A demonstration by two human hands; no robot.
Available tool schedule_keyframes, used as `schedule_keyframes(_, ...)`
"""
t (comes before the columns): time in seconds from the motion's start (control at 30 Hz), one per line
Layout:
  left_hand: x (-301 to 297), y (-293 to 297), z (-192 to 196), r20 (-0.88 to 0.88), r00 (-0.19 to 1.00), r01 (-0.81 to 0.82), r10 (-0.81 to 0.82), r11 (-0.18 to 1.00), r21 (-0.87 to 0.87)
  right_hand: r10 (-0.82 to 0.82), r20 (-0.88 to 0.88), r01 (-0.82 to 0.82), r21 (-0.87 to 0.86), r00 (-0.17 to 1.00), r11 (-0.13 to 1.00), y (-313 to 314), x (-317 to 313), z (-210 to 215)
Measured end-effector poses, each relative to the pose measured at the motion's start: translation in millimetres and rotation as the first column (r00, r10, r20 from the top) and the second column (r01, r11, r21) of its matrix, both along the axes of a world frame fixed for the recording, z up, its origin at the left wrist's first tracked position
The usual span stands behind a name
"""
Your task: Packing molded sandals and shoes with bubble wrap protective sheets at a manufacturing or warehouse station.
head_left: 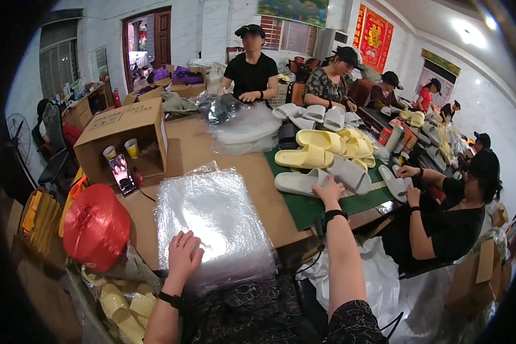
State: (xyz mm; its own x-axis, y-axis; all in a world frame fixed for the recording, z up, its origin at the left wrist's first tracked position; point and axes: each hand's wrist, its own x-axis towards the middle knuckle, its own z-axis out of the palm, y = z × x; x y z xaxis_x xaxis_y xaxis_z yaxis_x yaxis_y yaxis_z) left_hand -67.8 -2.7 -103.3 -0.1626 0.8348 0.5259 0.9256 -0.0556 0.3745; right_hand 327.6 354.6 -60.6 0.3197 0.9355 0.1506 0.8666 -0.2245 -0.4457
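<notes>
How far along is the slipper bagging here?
Done: nothing bagged in view. In hand: the left hand rests on the stack of clear plastic bags; the right hand reaches a grey slipper. Left: the yellow slippers still piled loose on the green mat.

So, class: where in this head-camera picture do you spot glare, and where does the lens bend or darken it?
Head view: white glare on the stack of clear plastic bags under the left hand; the ceiling light blows out; table edges curve toward the rim; the corners fall black.
</notes>
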Motion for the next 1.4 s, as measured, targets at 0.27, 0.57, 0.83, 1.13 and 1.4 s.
schedule_keyframes(0.27, -1, 0, 1, 0.018, 1.0, 0.0, 0.0, 1.0, 0.005, 0.537, -0.421, -0.52, 0.165, 0.731, 0.838, 1, 1, -15)
schedule_keyframes(0.57, -5, -7, -9, 0.011, 1.0, 0.012, -0.012, 1.0, 0.016, 0.733, -0.284, -0.366, 0.722, 0.618, 0.588, -55, -28, 92)
schedule_keyframes(0.83, -2, -3, -7, -0.001, 1.0, 0.002, -0.002, 1.0, 0.022, 0.843, -0.523, -0.552, 0.668, 0.128, 0.499, -151, -85, 197)
schedule_keyframes(1.13, -2, -3, -2, 0.003, 1.0, 0.009, -0.009, 1.0, 0.002, 0.735, -0.652, -0.704, 0.61, -0.185, 0.364, -203, -114, 230)
schedule_keyframes(1.4, -5, -5, -3, 0.025, 1.0, -0.008, 0.008, 1.0, 0.005, 0.852, 0.145, -0.845, -0.123, 0.503, 0.52, -145, -138, 177)
